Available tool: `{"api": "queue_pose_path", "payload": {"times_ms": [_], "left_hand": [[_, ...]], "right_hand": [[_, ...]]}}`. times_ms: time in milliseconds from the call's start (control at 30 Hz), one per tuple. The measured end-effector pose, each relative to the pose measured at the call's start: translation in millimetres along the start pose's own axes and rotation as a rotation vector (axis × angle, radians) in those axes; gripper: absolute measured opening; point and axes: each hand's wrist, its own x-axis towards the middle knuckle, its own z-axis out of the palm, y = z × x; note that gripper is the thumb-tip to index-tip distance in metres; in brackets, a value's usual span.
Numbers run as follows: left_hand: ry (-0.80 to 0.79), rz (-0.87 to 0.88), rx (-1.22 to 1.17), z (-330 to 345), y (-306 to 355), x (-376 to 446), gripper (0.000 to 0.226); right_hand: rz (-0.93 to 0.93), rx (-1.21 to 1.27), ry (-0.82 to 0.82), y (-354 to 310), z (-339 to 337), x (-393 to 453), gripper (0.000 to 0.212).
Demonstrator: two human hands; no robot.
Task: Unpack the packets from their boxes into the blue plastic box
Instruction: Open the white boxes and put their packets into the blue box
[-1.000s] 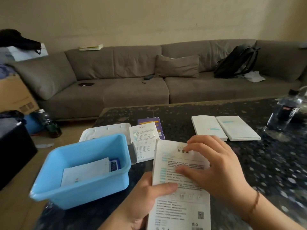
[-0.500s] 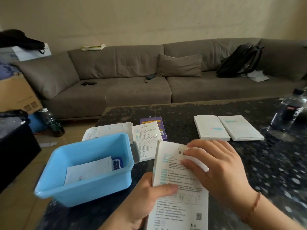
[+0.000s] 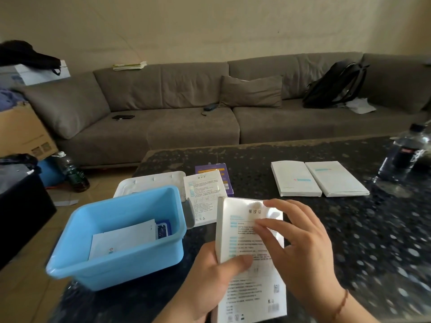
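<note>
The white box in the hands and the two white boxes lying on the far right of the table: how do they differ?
The held box is gripped by the left hand and touched by the right hand; the two far boxes lie flat, side by side, untouched. The held box shows dense print; the far boxes look mostly plain with small blue marks. All are white and flat.

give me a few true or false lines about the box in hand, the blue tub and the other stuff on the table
1. The left hand grips the white box, thumb across its printed face. True.
2. The blue plastic box holds nothing. False: a white packet and a small blue packet lie in it.
3. The right hand rests its fingers on the white box near its top end. True.
4. Two white boxes lie side by side on the table. True.
5. The water bottle lies on the sofa. False: it stands on the table.
</note>
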Motion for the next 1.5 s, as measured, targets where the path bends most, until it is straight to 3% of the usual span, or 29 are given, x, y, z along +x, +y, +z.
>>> {"api": "queue_pose_path", "payload": {"times_ms": [167,333,467,633,867,933,1067,1133,1200,1333,1400,1500], "left_hand": [[0.034,0.043,0.068,1.5,-7.2,0.7,0.023],[0.035,0.046,0.089,2.0,-9.8,0.8,0.026],[0.019,0.022,0.063,-1.1,-12.5,2.1,0.027],[0.036,-0.127,-0.034,-9.8,-20.5,6.5,0.024],[-0.048,-0.122,0.086,-22.9,-19.2,9.3,0.035],[-0.059,-0.069,0.140,-26.1,-18.3,8.5,0.034],[0.034,0.189,0.065,-25.2,-3.5,6.0,0.039],[0.101,0.325,0.141,-23.6,11.0,4.8,0.027],[0.111,0.356,0.287,-22.1,22.9,3.1,0.011],[0.182,0.332,0.462,-29.0,24.2,1.8,0.013],[0.228,0.348,0.467,-30.6,22.2,1.5,0.009],[0.257,0.351,0.462,-26.2,22.0,1.0,0.006]], "right_hand": [[-0.068,-0.112,0.066,-4.4,8.9,-4.6,0.011],[-0.009,-0.133,-0.024,-8.6,15.4,-3.4,0.018],[-0.025,-0.133,-0.097,-10.4,14.2,-0.3,0.008],[-0.071,-0.201,-0.150,-10.1,1.8,20.3,0.036],[-0.142,-0.226,-0.468,-24.1,-31.0,60.0,0.050],[-0.149,-0.253,-0.587,-27.3,-35.0,65.9,0.042],[-0.076,-0.079,-0.806,-28.8,-38.1,75.6,0.038],[-0.072,0.004,-0.894,-30.7,-33.6,80.5,0.040],[-0.077,0.048,-0.966,-34.6,-27.3,87.3,0.032],[0.050,0.207,-1.088,-29.8,-11.7,100.3,0.019],[0.176,0.354,-1.060,-23.8,-9.5,98.9,0.018],[0.263,0.490,-0.888,-13.7,-17.7,85.2,0.013]]}}
